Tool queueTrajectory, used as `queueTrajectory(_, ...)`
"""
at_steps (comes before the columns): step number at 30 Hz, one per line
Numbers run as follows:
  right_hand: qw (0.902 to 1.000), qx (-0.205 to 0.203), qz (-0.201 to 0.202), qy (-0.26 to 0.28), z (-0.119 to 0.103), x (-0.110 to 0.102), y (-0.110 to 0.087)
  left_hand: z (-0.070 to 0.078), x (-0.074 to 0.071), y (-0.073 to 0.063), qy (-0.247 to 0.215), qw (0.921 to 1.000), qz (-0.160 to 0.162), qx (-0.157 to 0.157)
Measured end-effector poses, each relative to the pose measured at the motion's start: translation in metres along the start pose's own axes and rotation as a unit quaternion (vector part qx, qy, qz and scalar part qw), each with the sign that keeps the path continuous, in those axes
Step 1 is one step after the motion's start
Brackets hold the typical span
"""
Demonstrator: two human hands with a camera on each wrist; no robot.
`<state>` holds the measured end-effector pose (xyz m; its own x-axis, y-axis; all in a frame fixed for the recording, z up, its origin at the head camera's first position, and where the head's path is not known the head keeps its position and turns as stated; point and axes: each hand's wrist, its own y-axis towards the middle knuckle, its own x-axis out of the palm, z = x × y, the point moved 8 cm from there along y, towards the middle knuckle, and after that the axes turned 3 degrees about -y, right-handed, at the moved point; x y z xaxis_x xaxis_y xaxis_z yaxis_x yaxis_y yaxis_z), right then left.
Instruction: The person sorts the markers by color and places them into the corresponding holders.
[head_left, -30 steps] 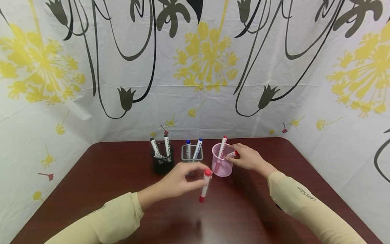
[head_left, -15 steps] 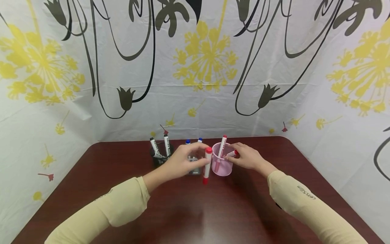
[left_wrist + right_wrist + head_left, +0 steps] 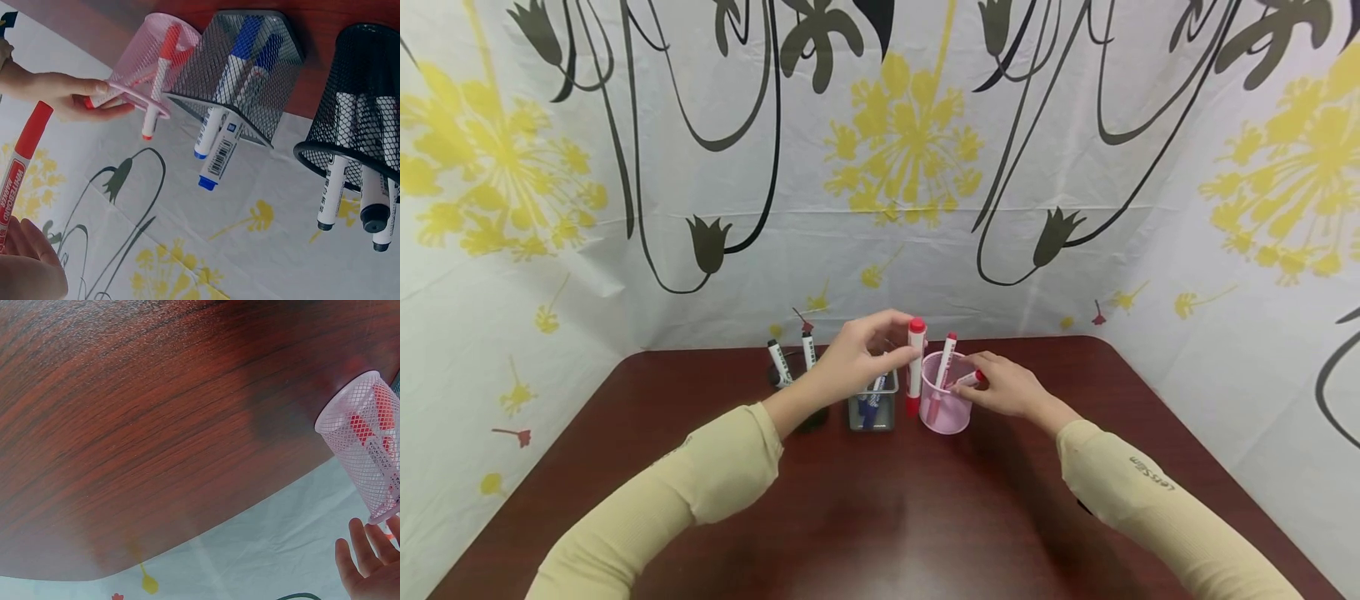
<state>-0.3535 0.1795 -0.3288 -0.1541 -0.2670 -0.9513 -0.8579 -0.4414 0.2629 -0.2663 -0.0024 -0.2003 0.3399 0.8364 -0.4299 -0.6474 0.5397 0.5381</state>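
Observation:
My left hand [image 3: 861, 354] pinches a red whiteboard marker [image 3: 914, 371] between thumb and fingers, holding it upright above the table, just left of the pink mesh pen holder [image 3: 953, 415]. In the left wrist view the red marker [image 3: 26, 134] bears printed lettering. My right hand [image 3: 1007, 385] holds the pink holder's rim from the right. Two red-capped markers stand in that holder: one upright marker [image 3: 946, 360] and one leaning marker [image 3: 970, 378] beside my right fingers. In the right wrist view only part of my right hand [image 3: 372, 569] shows, by the rim.
A grey mesh holder [image 3: 284, 81] with blue markers [image 3: 219, 153] stands left of the pink one. Farther left is a black mesh holder [image 3: 319, 153] with black markers [image 3: 332, 194]. The dark red wooden table [image 3: 880, 517] meets a patterned cloth [image 3: 820, 250] behind.
My left hand has moved up and away from me with the red marker, coming beside the pink holder. My right hand has stayed at the rim.

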Motion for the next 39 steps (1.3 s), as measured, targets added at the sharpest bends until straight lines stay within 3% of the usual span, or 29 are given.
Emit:
queueTrajectory(10,1.0,-0.003,-0.001,0.002,0.0,0.001,0.0,-0.033,-0.009,0.022,-0.003,0.9995,0.029,-0.008)
queueTrajectory(19,1.0,-0.006,-0.002,0.004,0.001,0.003,0.001,-0.04,-0.011,0.041,-0.004,0.9987,0.042,-0.031)
queueTrajectory(30,0.9999,-0.002,-0.004,0.011,0.001,0.003,-0.001,-0.047,-0.005,0.063,-0.014,0.9978,0.057,-0.031)
queueTrajectory(39,0.9999,0.003,-0.001,0.013,0.002,0.002,-0.001,-0.06,-0.002,0.079,0.002,0.9959,0.066,-0.062)
